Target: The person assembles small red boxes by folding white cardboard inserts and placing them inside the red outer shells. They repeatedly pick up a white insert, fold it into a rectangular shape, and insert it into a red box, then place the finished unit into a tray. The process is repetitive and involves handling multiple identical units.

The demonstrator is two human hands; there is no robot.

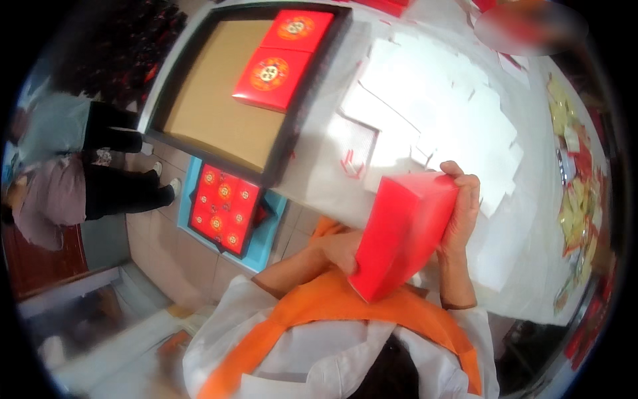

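A red box [402, 233] is held up at a tilt between the person's two hands, in front of the orange apron [319, 292] and near the edge of the white table [319, 159]. The right hand [463, 206] is at the box's right side, its fingers [451, 168] bent around the upper right corner, so that this end lies within their curve; they are partly closed, with the box in their hold. The left hand [342, 251] meets the opposite, lower left edge. Its fingers are mostly hidden by the box, so I cannot tell how far they are bent or how firmly they grip. Beyond the box, white card pieces [438, 100] cover much of the table, and colourful packets [573, 219] lie along its right side. To the upper left, a dark-rimmed tray [212, 100] holds two patterned red boxes [271, 74] side by side at its right edge. Below that tray, more patterned red packages [222, 206] sit in a light blue bin [267, 258].
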